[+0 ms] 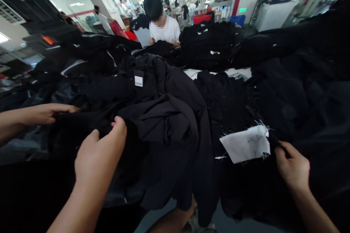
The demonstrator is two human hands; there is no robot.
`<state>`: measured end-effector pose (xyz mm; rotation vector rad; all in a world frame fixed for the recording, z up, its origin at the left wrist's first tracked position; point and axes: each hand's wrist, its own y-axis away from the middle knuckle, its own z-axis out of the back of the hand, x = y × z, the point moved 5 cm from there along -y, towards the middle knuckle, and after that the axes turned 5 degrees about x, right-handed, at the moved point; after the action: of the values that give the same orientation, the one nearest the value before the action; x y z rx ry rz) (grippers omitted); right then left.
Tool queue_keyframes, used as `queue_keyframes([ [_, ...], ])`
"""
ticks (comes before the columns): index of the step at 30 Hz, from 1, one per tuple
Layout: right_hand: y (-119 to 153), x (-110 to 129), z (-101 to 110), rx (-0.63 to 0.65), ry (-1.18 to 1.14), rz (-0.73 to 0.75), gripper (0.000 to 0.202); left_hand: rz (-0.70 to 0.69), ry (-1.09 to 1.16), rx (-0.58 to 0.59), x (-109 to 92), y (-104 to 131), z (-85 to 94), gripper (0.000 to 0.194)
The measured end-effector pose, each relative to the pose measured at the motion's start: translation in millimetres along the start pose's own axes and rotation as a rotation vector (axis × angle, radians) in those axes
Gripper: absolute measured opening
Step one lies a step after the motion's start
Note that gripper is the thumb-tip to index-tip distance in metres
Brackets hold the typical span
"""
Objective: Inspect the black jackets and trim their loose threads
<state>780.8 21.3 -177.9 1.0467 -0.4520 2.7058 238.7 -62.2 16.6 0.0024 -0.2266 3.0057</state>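
1. Left hand [101, 154]: at eight o'clock, back of the hand up. Its fingers are closed on black cloth [94, 121]; the tips are partly lost in the dark folds.
2. Right hand [294, 167]: at four o'clock. Its fingers are clenched on a dark cloth edge [276, 139], just beside a white fabric piece [246, 145].
3. White fabric piece: lies between centre and the right hand, over black cloth — frayed along its edges, with faint dark marks.
4. Dark garment [169, 116]: at centre, crumpled, between the two hands, its lower folds hanging towards six o'clock. A black tag with a white label [139, 80] lies on it at ten o'clock.
5. Another person's hand [41, 114]: reaches in from nine o'clock, beyond the left hand, at the black cloth. Its exact hold cannot be told.
6. Garment pile [210, 43]: at one o'clock, black, stacked, with small white pieces showing.
7. Person in a white top [168, 29]: at twelve o'clock, head lowered, behind the dark clothing.
8. Red bin [202, 18] and blue bin [237, 20]: beyond the pile, towards one o'clock — the blue one farther right.
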Motion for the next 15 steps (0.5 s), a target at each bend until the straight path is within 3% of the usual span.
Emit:
queue_keyframes([
  [4,0.3,-0.7,0.3,0.003,0.009,-0.009,0.047,-0.204,0.044,-0.170,-37.3,4.5,-13.8,0.026],
  [7,-0.3,-2.6,-0.6,0.004,0.014,-0.025,0.048,-0.358,0.065,-0.281,-52.2,8.9,-17.8,0.028],
  [10,-0.6,-3.5,-0.7,-0.001,0.016,-0.044,0.051,-0.505,0.085,-0.392,-50.5,16.1,-16.9,0.038],
  [15,0.9,-2.4,-0.2,0.019,0.025,-0.077,0.053,-0.745,0.124,-0.587,-21.5,30.4,-9.3,0.056],
])
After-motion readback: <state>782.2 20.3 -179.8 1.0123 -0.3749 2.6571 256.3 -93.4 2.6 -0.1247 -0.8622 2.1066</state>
